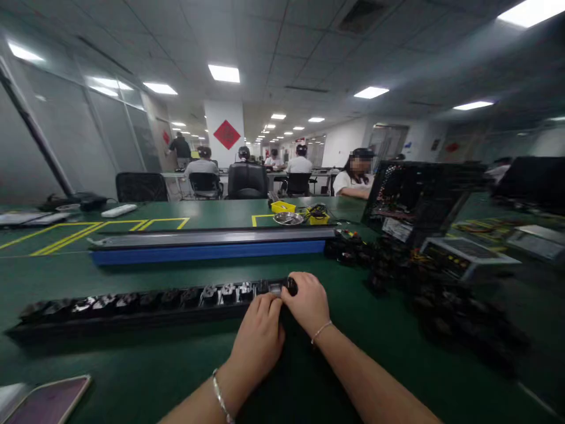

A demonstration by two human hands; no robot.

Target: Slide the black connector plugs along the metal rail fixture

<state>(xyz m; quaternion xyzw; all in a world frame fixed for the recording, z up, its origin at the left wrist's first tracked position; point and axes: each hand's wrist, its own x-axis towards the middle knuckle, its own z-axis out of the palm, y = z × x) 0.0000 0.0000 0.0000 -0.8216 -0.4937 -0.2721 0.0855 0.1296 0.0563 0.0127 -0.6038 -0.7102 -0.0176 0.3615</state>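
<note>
A long black rail (132, 321) lies across the bench in front of me, with a row of dark, glossy socket-like modules (172, 297) along its top. My left hand (259, 330) is closed on the near edge of the rail towards its right end. My right hand (308, 299) pinches a small black round-faced module (292, 286) at that end. Between the hands, a short grey stretch of the rail's inside shows. Both sets of fingertips are partly hidden, and the modules' exact kind is hard to make out.
Behind the rail lies a long blue bar (207, 252) with a silver channel. Dark, blurred parts (459, 312) are heaped on the right, near a metal power supply (470, 258) and an open computer case (419, 194). A metal dish (288, 218) and yellow bin (283, 206) stand farther back. People sit beyond.
</note>
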